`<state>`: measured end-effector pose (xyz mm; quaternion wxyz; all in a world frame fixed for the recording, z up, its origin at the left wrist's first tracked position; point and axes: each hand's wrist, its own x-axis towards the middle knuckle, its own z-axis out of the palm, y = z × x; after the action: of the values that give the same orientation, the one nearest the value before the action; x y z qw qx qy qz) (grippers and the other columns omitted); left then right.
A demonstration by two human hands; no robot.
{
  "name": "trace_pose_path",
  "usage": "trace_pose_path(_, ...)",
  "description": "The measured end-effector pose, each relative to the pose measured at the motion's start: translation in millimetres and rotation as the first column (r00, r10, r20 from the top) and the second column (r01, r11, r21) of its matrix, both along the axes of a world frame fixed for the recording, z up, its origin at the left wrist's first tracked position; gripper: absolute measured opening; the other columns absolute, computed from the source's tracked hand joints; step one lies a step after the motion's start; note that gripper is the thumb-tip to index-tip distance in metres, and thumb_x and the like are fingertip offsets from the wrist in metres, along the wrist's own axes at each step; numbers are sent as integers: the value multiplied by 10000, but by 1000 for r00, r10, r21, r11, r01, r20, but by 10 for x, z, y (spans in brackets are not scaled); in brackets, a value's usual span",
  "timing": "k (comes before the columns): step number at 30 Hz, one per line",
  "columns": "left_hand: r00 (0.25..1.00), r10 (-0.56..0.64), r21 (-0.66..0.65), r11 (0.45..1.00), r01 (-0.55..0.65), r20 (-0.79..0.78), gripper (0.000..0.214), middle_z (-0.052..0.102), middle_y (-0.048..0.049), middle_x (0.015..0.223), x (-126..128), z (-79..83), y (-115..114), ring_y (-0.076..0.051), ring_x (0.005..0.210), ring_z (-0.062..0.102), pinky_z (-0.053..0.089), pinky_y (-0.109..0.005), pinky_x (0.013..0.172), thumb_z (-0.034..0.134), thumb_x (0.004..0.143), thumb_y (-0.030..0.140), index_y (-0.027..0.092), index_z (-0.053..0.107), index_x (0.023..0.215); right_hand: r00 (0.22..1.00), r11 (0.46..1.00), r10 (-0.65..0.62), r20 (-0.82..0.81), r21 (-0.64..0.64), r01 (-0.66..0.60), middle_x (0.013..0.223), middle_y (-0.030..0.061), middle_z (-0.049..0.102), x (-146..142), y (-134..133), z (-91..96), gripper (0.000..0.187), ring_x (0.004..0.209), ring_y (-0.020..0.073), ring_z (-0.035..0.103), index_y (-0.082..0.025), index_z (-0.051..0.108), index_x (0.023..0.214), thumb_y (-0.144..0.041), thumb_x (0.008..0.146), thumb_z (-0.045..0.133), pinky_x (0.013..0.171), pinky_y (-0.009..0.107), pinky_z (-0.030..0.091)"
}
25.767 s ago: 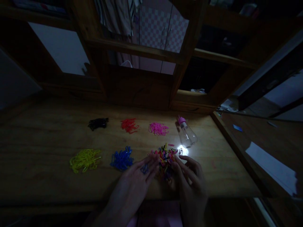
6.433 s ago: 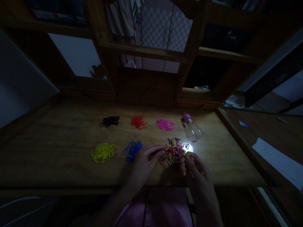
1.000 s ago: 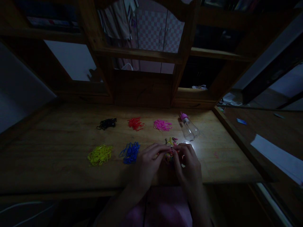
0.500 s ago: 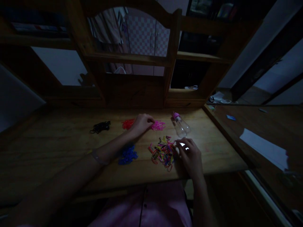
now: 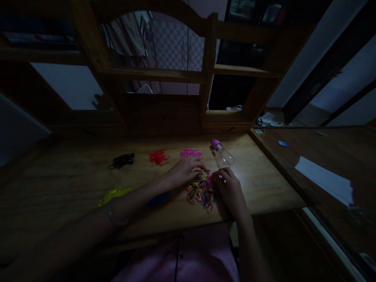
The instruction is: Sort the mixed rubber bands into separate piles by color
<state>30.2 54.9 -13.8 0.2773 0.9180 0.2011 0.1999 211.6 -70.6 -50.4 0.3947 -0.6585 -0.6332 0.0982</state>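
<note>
Yellow, red, blue, pink and black are mingling in the heap of thin, narrow loops (image 5: 201, 192), lying on the wooden desk (image 5: 273, 192) at your one o'clock. Your left hand (image 5: 188, 171) is hovering by its eleven o'clock edge, fingers curling; your right hand (image 5: 231, 190) is bending its fingers at two o'clock. You are seeing too little to tell whether either is gripping a loop. Beyond, pink loops (image 5: 190, 152) are lying at the heap's eleven o'clock, a clear bottle (image 5: 223, 154) at one.
</note>
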Motion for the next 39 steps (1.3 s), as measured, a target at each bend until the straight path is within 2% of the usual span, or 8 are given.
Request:
trace_pose_path(5, 987, -125, 80, 988, 133, -98, 191, 597, -83, 1001, 161, -73, 9, -209, 973, 543, 431, -310, 846, 572, 900, 229, 184, 688, 1045, 997, 997, -48, -60, 56, 51, 1008, 66, 596, 38, -36, 26, 154, 869, 190, 608, -212, 658, 972, -210, 932, 510, 730, 286, 453)
trace_pose_path(12, 995, -103, 44, 994, 103, -3, 224, 587, -76, 1030, 259, -109, 22, -216, 1012, 532, 423, -313, 875, 615, 880, 319, 196, 678, 1055, 989, 988, -128, -70, 74, 133, 1001, 58, 596, 35, -60, 39, 128, 853, 191, 610, -212, 643, 968, -232, 933, 521, 698, 289, 451)
trace_pose_path(21, 985, -31, -291, 954, 79, 167, 188, 710, -22, 850, 451, -67, -143, -156, 791, 655, 474, -255, 743, 663, 843, 311, 168, 706, 958, 990, 988, -102, -95, 103, 111, 983, 46, 605, 6, -85, 95, 128, 799, 161, 597, -206, 651, 973, -240, 940, 532, 663, 280, 447)
trace_pose_path(25, 973, 67, -367, 930, 19, 220, 165, 732, -38, 870, 431, -79, -80, -152, 790, 679, 495, -248, 739, 650, 840, 245, 153, 710, 964, 976, 979, -126, -176, 138, 152, 1076, 51, 611, -15, -106, 144, 223, 743, 138, 585, -227, 616, 1139, -286, 936, 548, 602, 267, 458)
trace_pose_path(27, 980, 126, -317, 946, -72, 154, 156, 735, -48, 866, 349, -60, 66, -153, 774, 678, 498, -248, 721, 640, 841, 227, 147, 716, 951, 963, 968, -163, -213, 155, 198, 1117, 55, 608, -26, -113, 176, 310, 707, 129, 573, -236, 565, 1231, -307, 929, 557, 546, 259, 443)
trace_pose_path(29, 979, 199, -141, 971, -191, 49, 140, 734, -56, 887, 224, -29, 261, -165, 804, 671, 491, -262, 748, 625, 840, 193, 156, 731, 924, 956, 961, -184, -227, 161, 224, 1117, 52, 611, -37, -118, 201, 323, 685, 123, 564, -238, 555, 1241, -316, 928, 557, 517, 253, 427)
trace_pose_path(33, 956, 295, 70, 953, -293, -12, 173, 711, -70, 948, -22, 15, 569, -192, 888, 641, 470, -305, 839, 611, 836, 167, 167, 737, 954, 953, 951, -215, -215, 175, 254, 1046, 33, 628, -46, -120, 204, 305, 627, 110, 537, -230, 568, 1210, -312, 916, 573, 519, 257, 416)
trace_pose_path(39, 993, 115, 62, 992, -112, -32, 187, 649, -66, 1014, 15, 18, 451, -182, 902, 608, 462, -289, 791, 613, 859, 252, 179, 711, 1001, 920, 914, -309, -241, 191, 357, 963, 28, 643, -19, -121, 146, 275, 609, 115, 537, -208, 583, 1163, -330, 918, 563, 545, 264, 417)
